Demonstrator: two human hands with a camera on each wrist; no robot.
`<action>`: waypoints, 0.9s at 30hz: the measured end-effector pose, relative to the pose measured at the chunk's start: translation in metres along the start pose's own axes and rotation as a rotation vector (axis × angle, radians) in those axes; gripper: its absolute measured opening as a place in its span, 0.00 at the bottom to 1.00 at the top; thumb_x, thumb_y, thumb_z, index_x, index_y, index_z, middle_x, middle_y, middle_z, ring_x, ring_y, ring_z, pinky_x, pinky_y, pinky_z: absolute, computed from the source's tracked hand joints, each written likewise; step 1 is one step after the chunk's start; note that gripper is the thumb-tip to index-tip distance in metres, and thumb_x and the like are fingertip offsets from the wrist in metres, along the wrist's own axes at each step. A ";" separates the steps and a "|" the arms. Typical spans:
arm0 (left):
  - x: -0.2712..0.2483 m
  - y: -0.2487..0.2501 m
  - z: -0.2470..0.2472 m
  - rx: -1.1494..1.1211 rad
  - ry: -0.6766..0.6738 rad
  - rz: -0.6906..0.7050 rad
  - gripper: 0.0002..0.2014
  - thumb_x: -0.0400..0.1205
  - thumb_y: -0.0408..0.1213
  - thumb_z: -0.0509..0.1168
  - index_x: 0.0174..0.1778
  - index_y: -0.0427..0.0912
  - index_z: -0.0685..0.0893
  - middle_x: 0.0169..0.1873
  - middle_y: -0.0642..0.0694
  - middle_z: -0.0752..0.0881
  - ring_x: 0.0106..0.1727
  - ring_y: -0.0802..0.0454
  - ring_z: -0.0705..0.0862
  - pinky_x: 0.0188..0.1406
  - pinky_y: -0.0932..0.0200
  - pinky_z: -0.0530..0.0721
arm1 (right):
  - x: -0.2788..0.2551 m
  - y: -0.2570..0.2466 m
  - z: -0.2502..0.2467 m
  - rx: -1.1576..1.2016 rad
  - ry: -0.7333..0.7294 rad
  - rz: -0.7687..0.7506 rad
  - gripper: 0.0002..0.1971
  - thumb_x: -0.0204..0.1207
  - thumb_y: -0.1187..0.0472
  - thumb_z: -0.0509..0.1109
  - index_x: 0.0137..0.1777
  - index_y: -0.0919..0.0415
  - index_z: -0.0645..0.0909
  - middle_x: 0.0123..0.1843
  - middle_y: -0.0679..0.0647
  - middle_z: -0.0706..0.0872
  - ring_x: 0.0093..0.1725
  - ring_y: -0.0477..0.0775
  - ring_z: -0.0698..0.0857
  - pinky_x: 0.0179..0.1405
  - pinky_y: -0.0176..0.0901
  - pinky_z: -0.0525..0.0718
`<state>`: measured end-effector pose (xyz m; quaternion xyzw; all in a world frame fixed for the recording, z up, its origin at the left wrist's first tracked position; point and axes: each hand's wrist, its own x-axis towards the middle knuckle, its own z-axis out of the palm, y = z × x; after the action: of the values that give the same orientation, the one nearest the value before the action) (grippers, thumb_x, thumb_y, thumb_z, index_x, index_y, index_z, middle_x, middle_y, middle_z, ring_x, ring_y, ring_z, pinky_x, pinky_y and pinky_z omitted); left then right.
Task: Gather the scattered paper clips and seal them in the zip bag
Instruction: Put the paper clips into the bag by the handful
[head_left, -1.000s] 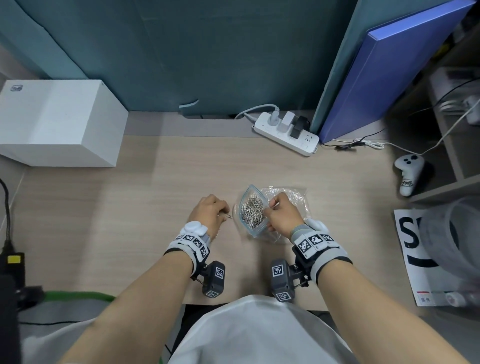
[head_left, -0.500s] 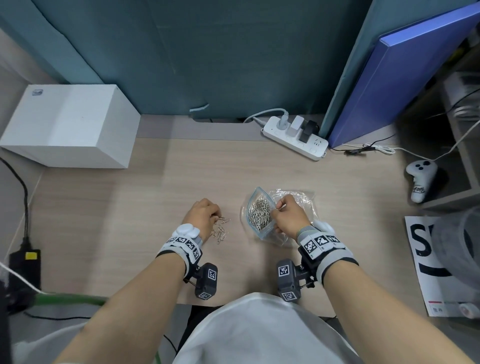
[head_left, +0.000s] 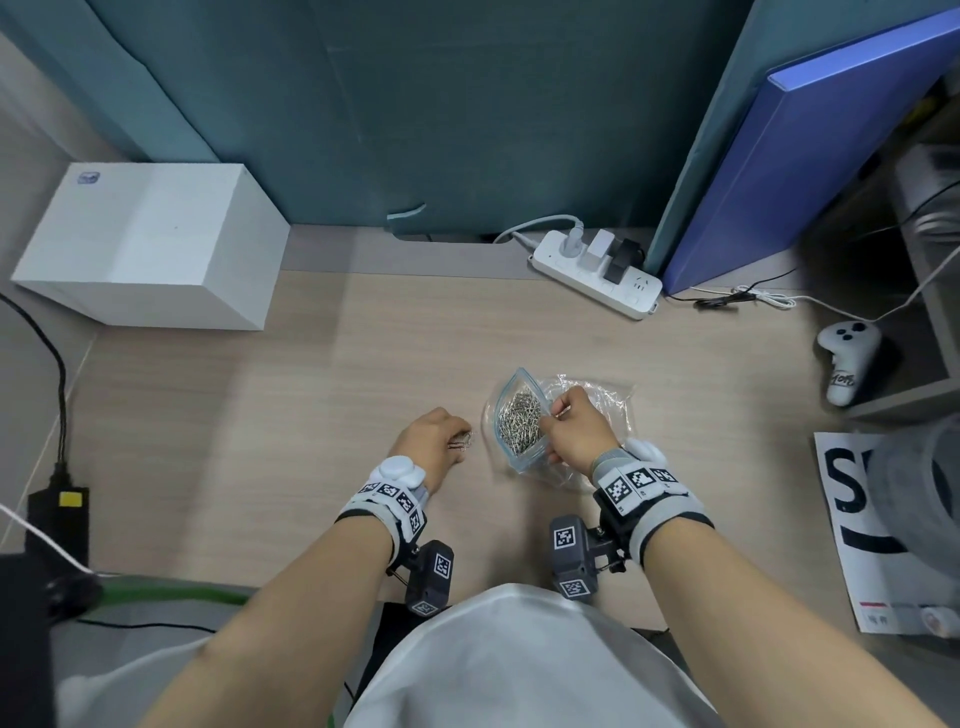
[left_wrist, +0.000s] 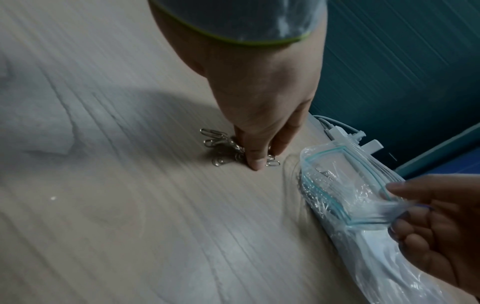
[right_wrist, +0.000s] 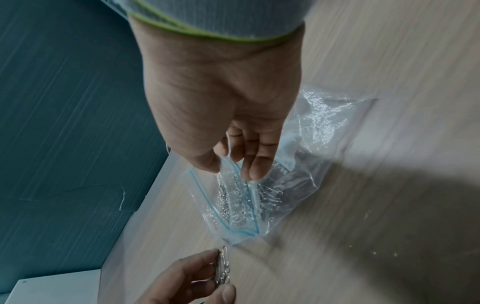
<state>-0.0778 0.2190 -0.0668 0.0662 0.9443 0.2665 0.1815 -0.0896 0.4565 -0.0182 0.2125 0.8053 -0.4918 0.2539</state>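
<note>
A clear zip bag (head_left: 605, 402) with a blue seal strip lies on the wooden desk, its mouth facing left and a heap of silver paper clips (head_left: 519, 421) inside. My right hand (head_left: 551, 415) pinches the upper lip of the mouth and holds it open; the right wrist view shows thumb and fingers on the rim (right_wrist: 231, 166). Just left of the bag, my left hand (head_left: 456, 435) is down on the desk, fingers and thumb closed on a small bunch of loose clips (left_wrist: 218, 142). In the right wrist view those clips (right_wrist: 224, 263) stand between its fingertips.
A white box (head_left: 150, 244) sits at the back left. A power strip (head_left: 597, 273) with plugs lies at the back, beside a leaning blue board (head_left: 810, 150). A white controller (head_left: 847, 358), a printed sheet (head_left: 852, 519) and a shelf stand at the right.
My left hand drew back from the bag's mouth to the loose clips on the desk and closed its fingers on them. My right hand kept holding the bag open.
</note>
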 end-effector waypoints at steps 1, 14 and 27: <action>0.000 0.000 0.001 0.009 0.007 0.005 0.21 0.72 0.31 0.80 0.61 0.46 0.89 0.51 0.48 0.86 0.53 0.47 0.86 0.54 0.54 0.85 | -0.001 -0.001 0.000 0.006 -0.002 0.004 0.08 0.81 0.62 0.67 0.49 0.53 0.70 0.38 0.61 0.85 0.30 0.63 0.86 0.45 0.68 0.91; 0.001 0.008 0.001 0.122 0.003 0.010 0.08 0.78 0.28 0.73 0.45 0.47 0.85 0.41 0.52 0.80 0.41 0.47 0.81 0.38 0.58 0.77 | -0.004 0.002 0.000 0.037 0.018 0.009 0.08 0.81 0.64 0.68 0.49 0.54 0.70 0.38 0.61 0.84 0.30 0.61 0.84 0.41 0.66 0.92; 0.022 0.064 -0.012 -0.307 0.103 -0.035 0.05 0.78 0.32 0.76 0.43 0.47 0.91 0.35 0.52 0.88 0.34 0.62 0.82 0.38 0.69 0.79 | -0.006 0.004 0.005 0.025 0.033 0.001 0.08 0.81 0.64 0.66 0.48 0.53 0.70 0.38 0.60 0.83 0.29 0.60 0.83 0.22 0.44 0.78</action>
<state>-0.1009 0.2725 -0.0306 0.0076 0.9015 0.4076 0.1453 -0.0815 0.4534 -0.0185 0.2243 0.8032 -0.4979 0.2380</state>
